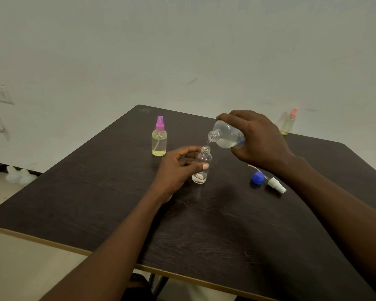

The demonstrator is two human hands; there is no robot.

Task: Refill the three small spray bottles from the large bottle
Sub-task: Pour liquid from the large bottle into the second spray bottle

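Nearest us, we see the left hand (178, 168) curled round the small clear bottle (205, 158), thumb across its front, steadying it upright, uncapped and almost empty, near the middle of the dark table (96, 192). Just beyond, the right hand (256, 140) grips the large bottle (226, 133) from above, tipped almost level, its open neck pointing left and down over the small bottle's mouth. Farther left we find a pink-capped spray bottle (159, 137) standing upright, yellowish inside.

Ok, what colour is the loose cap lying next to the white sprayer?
The cap is blue, shown best in the head view.
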